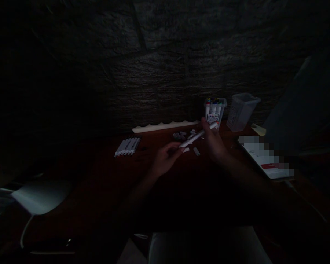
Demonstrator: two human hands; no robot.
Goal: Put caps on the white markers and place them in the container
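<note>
The scene is very dark. Both my hands hold one white marker [199, 135] above a dark red table [99, 172]. My right hand [213, 141] grips its upper end, near an orange-red tip. My left hand [166, 157] pinches the lower end. Several loose white caps [181, 136] lie on the table just behind the marker, and one more cap [196, 151] lies under it. A row of several white markers [127, 146] lies side by side to the left.
A clear box of upright markers with coloured tops [214, 110] stands at the back, an empty clear container [240, 111] to its right. A white scalloped strip [165, 126] lies along the stone wall. A white paper or tablet [266, 157] lies right; a pale object [41, 196] lies left.
</note>
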